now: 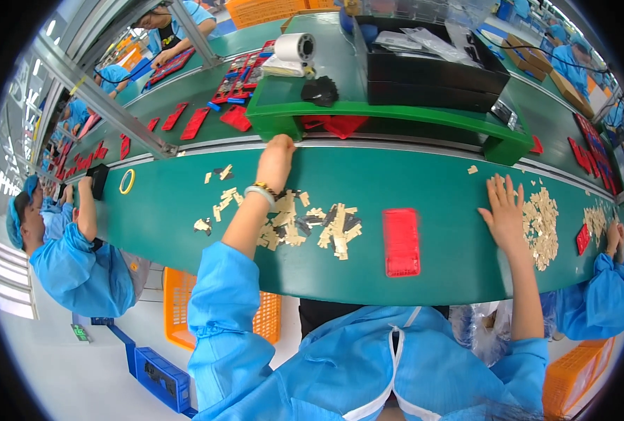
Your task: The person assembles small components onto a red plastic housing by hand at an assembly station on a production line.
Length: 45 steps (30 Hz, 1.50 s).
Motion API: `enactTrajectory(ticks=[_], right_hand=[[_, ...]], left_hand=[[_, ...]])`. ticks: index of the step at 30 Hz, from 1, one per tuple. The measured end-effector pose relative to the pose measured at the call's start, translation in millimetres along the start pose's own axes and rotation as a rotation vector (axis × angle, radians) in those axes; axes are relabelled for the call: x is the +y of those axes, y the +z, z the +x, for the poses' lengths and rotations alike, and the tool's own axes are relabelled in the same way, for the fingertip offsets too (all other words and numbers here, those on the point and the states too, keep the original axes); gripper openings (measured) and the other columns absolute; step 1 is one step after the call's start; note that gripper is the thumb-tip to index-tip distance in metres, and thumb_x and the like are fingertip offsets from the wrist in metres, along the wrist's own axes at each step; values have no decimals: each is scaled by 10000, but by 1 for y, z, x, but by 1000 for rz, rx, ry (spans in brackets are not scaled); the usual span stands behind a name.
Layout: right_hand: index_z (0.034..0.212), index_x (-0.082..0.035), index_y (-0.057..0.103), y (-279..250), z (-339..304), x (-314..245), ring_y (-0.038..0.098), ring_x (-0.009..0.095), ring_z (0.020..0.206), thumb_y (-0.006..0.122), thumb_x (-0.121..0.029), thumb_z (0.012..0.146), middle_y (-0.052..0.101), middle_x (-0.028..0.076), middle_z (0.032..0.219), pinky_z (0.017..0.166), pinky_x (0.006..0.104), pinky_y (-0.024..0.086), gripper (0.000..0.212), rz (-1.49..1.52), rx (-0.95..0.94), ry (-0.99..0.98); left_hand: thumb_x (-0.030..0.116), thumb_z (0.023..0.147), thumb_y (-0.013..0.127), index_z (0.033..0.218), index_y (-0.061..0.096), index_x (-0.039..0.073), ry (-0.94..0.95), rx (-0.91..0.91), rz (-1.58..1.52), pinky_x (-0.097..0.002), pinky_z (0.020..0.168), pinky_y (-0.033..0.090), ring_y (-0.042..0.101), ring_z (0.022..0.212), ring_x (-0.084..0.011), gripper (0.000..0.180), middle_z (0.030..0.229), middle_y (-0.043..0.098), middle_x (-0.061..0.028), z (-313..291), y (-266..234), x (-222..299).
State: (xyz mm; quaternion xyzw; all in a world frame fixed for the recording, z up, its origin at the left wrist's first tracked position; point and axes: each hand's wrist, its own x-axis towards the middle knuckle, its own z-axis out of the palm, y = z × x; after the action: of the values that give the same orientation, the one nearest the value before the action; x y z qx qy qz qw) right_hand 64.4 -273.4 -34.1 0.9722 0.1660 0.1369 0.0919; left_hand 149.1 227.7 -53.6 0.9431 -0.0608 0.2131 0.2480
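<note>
My left hand point(275, 167) reaches to the far side of the table, close to the left leg of a green raised shelf point(424, 114). Its fingers are curled closed, and whatever they may hold is hidden. Flat on the table lies my right hand point(505, 210), fingers spread, just left of a large pile of small pale-gold flat pieces point(540, 223). Between my arms is a slightly blurred red rectangular tray-like piece point(402, 242). Loose heaps of gold and dark strips point(340, 228) lie between my left forearm and that red piece.
Yellow tape roll point(127, 181) and a black box point(99, 181) are at the left. The shelf holds a black bin point(435, 77) and a white roll point(295, 48). Red pieces point(195, 123) line the belt behind. Co-workers sit on both sides. An orange basket point(179, 309) stands below.
</note>
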Motion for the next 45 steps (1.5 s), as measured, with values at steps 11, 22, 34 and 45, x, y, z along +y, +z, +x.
enactTrajectory(ticks=[11, 22, 34, 45], right_hand=[[1216, -59, 600, -55, 11, -130, 605, 257, 1061, 673, -190, 855, 617, 97, 1176, 931, 385, 468, 390, 1198, -46, -133], [1124, -9, 649, -75, 8, -134, 625, 142, 822, 623, 50, 845, 604, 78, 935, 752, 267, 520, 286, 1480, 43, 36], [1020, -15, 669, -74, 12, -148, 649, 184, 833, 644, 9, 838, 634, 90, 946, 709, 286, 530, 185, 1401, 250, 8], [929, -6, 646, -61, 11, -146, 560, 70, 732, 678, -43, 841, 618, 29, 885, 672, 237, 470, 101, 2093, -14, 329]], left_hand=[[87, 985, 507, 988, 495, 20, -237, -462, -902, -215, 592, 459, 581, 687, -90, 68, 832, 591, -44, -65, -29, 140], [-21, 914, 590, 1082, 517, 1, -77, -321, -1082, -227, 679, 502, 601, 767, -113, 185, 919, 580, -53, -109, -3, 209], [-11, 871, 650, 985, 600, -10, 31, -128, -844, -258, 644, 506, 613, 758, -128, 124, 870, 632, -47, -105, -12, 215], [49, 900, 646, 1020, 612, -8, -423, -471, -1320, -213, 615, 483, 616, 727, -100, 137, 845, 661, -50, -111, -3, 213]])
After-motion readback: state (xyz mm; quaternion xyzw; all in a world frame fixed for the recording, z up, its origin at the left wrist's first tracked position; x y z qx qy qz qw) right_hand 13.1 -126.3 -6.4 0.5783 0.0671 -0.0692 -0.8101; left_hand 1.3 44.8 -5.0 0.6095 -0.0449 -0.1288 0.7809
